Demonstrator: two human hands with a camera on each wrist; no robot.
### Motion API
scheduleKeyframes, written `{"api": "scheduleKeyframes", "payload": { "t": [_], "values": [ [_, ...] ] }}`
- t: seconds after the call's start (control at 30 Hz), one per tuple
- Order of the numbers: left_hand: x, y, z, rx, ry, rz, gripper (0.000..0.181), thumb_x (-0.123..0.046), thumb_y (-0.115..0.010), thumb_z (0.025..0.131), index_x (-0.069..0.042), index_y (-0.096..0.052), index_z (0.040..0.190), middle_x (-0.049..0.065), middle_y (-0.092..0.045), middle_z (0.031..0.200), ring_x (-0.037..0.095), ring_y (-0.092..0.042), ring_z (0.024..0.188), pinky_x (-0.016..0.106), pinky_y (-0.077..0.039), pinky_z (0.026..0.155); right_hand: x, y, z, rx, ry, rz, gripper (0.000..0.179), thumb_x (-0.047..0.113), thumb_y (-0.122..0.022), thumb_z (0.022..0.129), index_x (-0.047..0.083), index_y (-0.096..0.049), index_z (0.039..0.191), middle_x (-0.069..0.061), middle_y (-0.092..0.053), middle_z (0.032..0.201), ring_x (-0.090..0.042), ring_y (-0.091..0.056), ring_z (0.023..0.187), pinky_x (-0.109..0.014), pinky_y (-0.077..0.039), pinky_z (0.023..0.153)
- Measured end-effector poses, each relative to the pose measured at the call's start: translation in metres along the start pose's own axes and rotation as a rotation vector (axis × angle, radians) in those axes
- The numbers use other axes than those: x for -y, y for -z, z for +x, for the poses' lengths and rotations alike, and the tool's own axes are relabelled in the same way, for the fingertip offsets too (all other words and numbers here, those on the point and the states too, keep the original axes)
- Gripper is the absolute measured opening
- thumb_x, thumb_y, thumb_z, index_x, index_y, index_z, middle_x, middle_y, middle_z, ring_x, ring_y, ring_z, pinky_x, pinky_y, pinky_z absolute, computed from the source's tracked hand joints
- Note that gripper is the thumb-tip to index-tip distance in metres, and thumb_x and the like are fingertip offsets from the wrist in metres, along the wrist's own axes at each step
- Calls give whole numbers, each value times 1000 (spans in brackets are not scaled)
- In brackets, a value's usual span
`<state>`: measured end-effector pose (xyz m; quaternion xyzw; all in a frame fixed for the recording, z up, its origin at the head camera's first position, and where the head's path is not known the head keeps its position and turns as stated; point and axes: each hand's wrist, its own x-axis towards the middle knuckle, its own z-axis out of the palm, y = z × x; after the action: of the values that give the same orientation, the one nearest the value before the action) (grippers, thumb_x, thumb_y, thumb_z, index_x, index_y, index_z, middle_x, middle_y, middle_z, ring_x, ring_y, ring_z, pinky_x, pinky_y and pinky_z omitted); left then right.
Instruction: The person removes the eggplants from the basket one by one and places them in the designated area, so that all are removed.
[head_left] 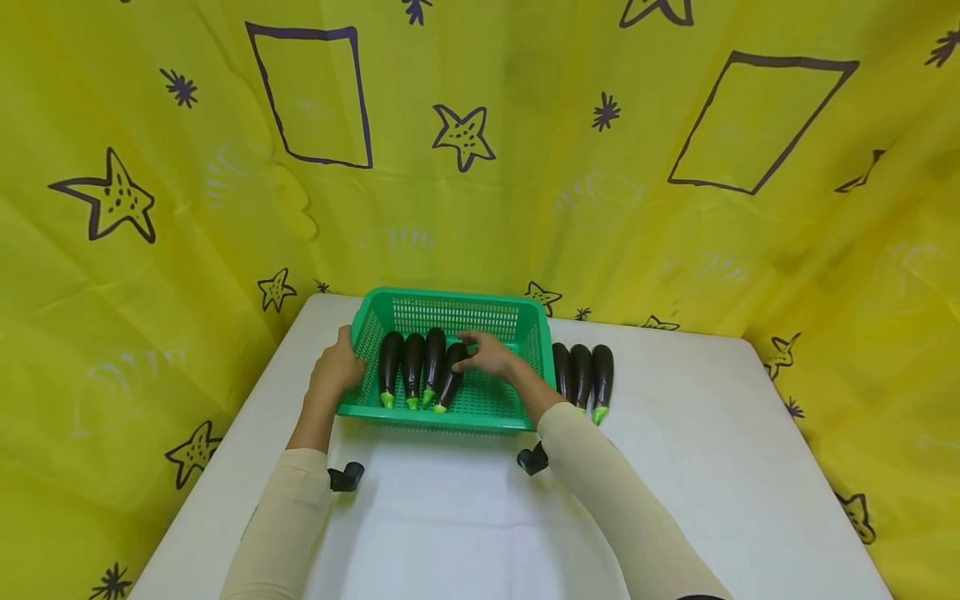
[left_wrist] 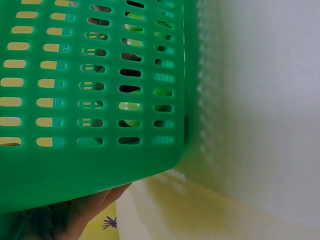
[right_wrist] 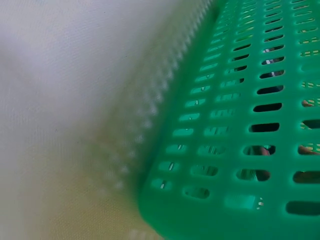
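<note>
A green perforated plastic basket [head_left: 438, 418] stands on the white table in the head view. Several dark eggplants [head_left: 390, 362] with green stem ends lie side by side in its left half. My left hand [head_left: 337, 365] grips the basket's left rim; in the left wrist view part of this hand [left_wrist: 92, 210] shows beyond the basket wall [left_wrist: 100, 165]. Inside the basket, my right hand [head_left: 491, 354] pinches the rightmost eggplant [head_left: 449, 385] by its upper part, which the fingers partly cover. In the right wrist view the basket wall [right_wrist: 230, 165] hides most of that hand.
Three more eggplants [head_left: 602, 375] lie on the table [head_left: 697, 433] just right of the basket, partly behind its rim and the right arm. Small dark objects [head_left: 347, 477] show beside each forearm. A yellow patterned curtain [head_left: 480, 217] hangs behind the table.
</note>
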<state>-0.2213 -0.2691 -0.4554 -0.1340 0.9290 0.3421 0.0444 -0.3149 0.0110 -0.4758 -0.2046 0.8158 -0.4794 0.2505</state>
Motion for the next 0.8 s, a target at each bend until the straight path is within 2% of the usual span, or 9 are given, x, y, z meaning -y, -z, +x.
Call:
{"api": "scheduleKeyframes", "payload": {
  "t": [0.13, 0.3, 0.47, 0.63, 0.8],
  "values": [
    [1, -1, 0, -4, -1, 5, 70, -11, -53, 104, 1, -17, 162, 40, -53, 137, 52, -60, 109, 63, -50, 88, 0, -1, -1, 29, -16, -51, 76, 7, -76, 96, -6, -35, 160, -24, -34, 165, -44, -36, 148, -52, -37, 115],
    [1, 0, 0, -12, -9, 11, 69, -10, -53, 103, 1, -19, 161, 39, -55, 134, 51, -61, 107, 62, -50, 86, 0, -2, -2, 32, -18, -37, 77, 5, -78, 94, -5, -36, 159, -25, -36, 163, -45, -38, 147, -51, -40, 114],
    [0, 0, -1, -14, -13, 11, 69, -10, -54, 102, 2, -19, 161, 39, -55, 134, 51, -61, 106, 62, -50, 86, 1, -2, -4, 16, -14, -26, 77, 4, -82, 91, -3, -42, 156, -27, -45, 154, -45, -44, 141, -47, -48, 106],
    [0, 1, -1, -14, -11, 8, 70, -10, -53, 103, 2, -18, 161, 40, -55, 135, 51, -61, 106, 62, -51, 86, 1, -4, -2, -15, -41, -2, 75, -1, -81, 90, -3, -43, 155, -28, -47, 151, -45, -47, 138, -51, -46, 107],
    [0, 0, -1, -12, -10, 9, 70, -10, -53, 103, 3, -17, 162, 40, -54, 135, 52, -61, 107, 63, -51, 88, 0, -4, -2, -49, -33, -8, 70, 6, -81, 92, -4, -45, 151, -28, -49, 148, -43, -49, 136, -51, -47, 105]
  ]
}}
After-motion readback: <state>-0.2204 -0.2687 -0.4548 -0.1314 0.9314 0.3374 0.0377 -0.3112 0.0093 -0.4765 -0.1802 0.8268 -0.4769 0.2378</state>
